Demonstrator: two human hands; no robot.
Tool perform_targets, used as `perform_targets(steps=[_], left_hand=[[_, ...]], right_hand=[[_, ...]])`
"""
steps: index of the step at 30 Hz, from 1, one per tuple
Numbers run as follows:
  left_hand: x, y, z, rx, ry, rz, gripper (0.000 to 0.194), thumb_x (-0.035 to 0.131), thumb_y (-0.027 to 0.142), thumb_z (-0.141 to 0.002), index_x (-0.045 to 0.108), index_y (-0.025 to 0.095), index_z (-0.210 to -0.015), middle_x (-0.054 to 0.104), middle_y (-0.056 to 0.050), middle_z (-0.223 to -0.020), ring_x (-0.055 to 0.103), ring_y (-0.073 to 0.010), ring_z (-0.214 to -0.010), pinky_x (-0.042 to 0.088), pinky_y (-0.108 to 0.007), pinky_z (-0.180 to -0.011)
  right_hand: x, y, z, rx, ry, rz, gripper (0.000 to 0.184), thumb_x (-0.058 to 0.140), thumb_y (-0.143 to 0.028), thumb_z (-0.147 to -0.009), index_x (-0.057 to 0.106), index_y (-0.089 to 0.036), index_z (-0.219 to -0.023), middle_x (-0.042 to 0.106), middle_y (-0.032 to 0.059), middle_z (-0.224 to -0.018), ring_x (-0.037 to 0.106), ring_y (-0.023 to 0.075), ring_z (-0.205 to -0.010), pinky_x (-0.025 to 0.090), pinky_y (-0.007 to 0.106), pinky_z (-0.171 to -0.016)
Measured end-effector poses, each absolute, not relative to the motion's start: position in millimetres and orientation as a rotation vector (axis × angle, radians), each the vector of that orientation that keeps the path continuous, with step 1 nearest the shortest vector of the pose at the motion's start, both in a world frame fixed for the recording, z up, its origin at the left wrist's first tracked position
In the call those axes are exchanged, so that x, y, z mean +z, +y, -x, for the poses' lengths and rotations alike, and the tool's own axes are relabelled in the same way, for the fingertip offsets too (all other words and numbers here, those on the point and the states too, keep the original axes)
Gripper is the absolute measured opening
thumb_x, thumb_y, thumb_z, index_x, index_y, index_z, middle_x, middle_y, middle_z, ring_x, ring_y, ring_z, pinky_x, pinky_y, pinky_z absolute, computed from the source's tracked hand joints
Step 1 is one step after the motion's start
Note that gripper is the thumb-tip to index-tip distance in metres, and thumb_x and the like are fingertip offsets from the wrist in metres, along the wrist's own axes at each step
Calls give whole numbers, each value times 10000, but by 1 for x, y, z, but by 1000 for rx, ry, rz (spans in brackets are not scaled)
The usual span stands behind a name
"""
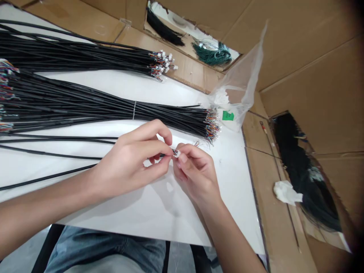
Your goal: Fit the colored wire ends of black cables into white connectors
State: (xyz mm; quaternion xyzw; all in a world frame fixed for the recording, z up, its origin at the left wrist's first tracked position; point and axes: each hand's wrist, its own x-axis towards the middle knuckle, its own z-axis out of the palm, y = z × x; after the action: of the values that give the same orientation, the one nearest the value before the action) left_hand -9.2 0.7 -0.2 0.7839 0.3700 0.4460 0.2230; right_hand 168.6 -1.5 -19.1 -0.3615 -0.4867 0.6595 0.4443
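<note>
Over the white table, my two hands meet at the end of one black cable. My left hand (142, 151) pinches the thin wires at the cable's end between thumb and index finger. A small white connector (176, 153) sits on those wires, and my right hand (196, 167) grips it between thumb and fingers. How many wires enter the connector is too small to tell. Behind my hands lies a tied bundle of black cables (113, 100), its bare coloured wire ends (212, 125) fanned out at the right. Several single black cables (57, 175) run out to the left.
A second cable bundle (85, 57) with white connectors (163, 62) lies farther back. A clear plastic bag (241, 89) with a green label (228, 115) stands at the back right. Cardboard walls (309, 76) border the table (233, 189); crumpled white paper (287, 192) lies at right.
</note>
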Motion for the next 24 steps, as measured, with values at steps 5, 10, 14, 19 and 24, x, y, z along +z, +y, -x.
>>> perform_targets(steps=[5,10,14,19,24], left_hand=[[-1,2,9,1213,1016,-2152,99,603,69,-801,635,152,-759,583,-18,-877,559,-81,-719,450,-192,-593],[-1,1,8,1191,1041,-2106,120,595,52,-801,650,134,-731,576,-18,-853,562,-84,-730,443,-197,-600],[0,1,7,1165,1082,-1993,136,599,46,-785,675,128,-709,581,-15,-834,569,-86,-718,444,-196,-593],[-4,4,3,1061,1108,-1628,130,611,52,-738,710,124,-693,594,-17,-850,594,-78,-674,475,-189,-585],[-9,10,4,928,1120,-1419,165,611,45,-686,743,137,-723,615,-45,-975,615,-96,-717,479,-210,-607]], right_hand=[[-15,-3,-170,1443,-1403,970,133,589,-250,-888,622,-187,-776,423,-48,-630,354,48,-445,216,222,-404],[-14,-5,-168,1192,-1570,1078,139,578,-209,-888,607,-182,-756,445,-40,-647,375,66,-509,272,233,-467],[-15,-6,-166,1023,-1656,1106,138,570,-192,-884,613,-180,-754,495,-23,-657,411,94,-569,322,242,-513],[-19,-6,-164,822,-1763,1200,165,567,-210,-880,586,-185,-718,503,-11,-637,452,120,-577,360,256,-527],[-24,-5,-162,604,-1895,1234,167,548,-185,-879,555,-196,-713,490,-13,-624,422,121,-536,338,264,-513]])
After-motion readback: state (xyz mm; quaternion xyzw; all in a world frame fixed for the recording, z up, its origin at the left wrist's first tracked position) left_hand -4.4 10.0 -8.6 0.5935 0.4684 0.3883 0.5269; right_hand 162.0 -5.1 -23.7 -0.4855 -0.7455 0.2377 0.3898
